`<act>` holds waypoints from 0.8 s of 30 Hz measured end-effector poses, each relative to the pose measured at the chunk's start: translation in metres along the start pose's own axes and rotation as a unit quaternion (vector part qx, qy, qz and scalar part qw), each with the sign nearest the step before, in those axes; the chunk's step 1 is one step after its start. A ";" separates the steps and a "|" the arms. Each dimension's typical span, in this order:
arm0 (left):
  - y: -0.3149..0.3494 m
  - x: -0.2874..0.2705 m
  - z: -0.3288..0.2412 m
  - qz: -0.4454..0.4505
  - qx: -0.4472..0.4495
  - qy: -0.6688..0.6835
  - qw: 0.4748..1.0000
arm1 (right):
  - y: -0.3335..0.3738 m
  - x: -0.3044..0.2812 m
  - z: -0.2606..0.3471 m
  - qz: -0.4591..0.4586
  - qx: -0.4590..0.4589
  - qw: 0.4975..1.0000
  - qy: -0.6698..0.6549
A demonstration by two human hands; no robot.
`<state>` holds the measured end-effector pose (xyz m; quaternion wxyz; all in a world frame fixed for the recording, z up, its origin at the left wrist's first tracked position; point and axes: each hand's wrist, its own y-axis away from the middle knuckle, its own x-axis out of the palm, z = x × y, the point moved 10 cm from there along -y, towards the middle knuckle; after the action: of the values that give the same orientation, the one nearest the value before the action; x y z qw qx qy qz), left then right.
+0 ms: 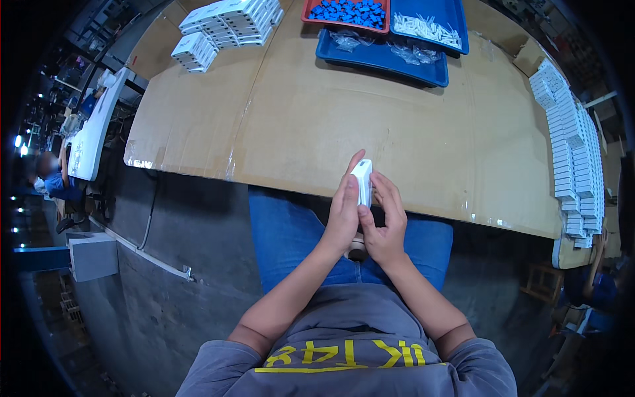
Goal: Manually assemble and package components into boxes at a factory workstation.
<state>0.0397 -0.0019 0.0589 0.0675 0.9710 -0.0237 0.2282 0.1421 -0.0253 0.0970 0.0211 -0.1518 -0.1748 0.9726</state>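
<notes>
Between my two hands, just over the table's front edge, stands a small white block-shaped piece (362, 173) with rounded edges and a little dark spot near its top. My left hand (340, 217) grips its left side, thumb along the near face and fingers behind. From the right, my right hand (386, 228) closes on it too, with the thumb low and the fingers along its side. The palms hide the lower part of the piece. It looks smooth like plastic, but its exact kind cannot be made out.
A brown cardboard-covered table (317, 126) lies before me. At its back stand a red tray (345, 25) of blue parts, a blue tray (463, 40) of white sticks and a blue tray (381, 70) with clear bags. White pieces are stacked at far left (228, 26) and right (574, 145).
</notes>
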 end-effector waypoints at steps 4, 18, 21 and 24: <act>-0.001 -0.006 0.009 0.000 -0.014 -0.014 1.000 | 0.004 0.004 -0.002 -0.008 0.031 0.999 0.011; 0.020 -0.014 -0.039 -0.017 0.164 -0.140 0.976 | 0.004 0.012 0.035 0.017 -0.107 0.993 0.053; 0.021 -0.022 -0.048 -0.017 0.182 -0.119 0.976 | -0.005 0.014 0.031 0.060 -0.033 0.993 -0.094; 0.028 -0.016 -0.066 0.005 0.257 -0.229 0.939 | 0.004 0.020 -0.017 0.038 0.295 0.896 -0.330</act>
<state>-0.0055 -0.0200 0.1137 -0.1929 0.9811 0.0160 -0.0016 0.1280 -0.0220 0.0746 -0.0313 0.1841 0.1288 0.9739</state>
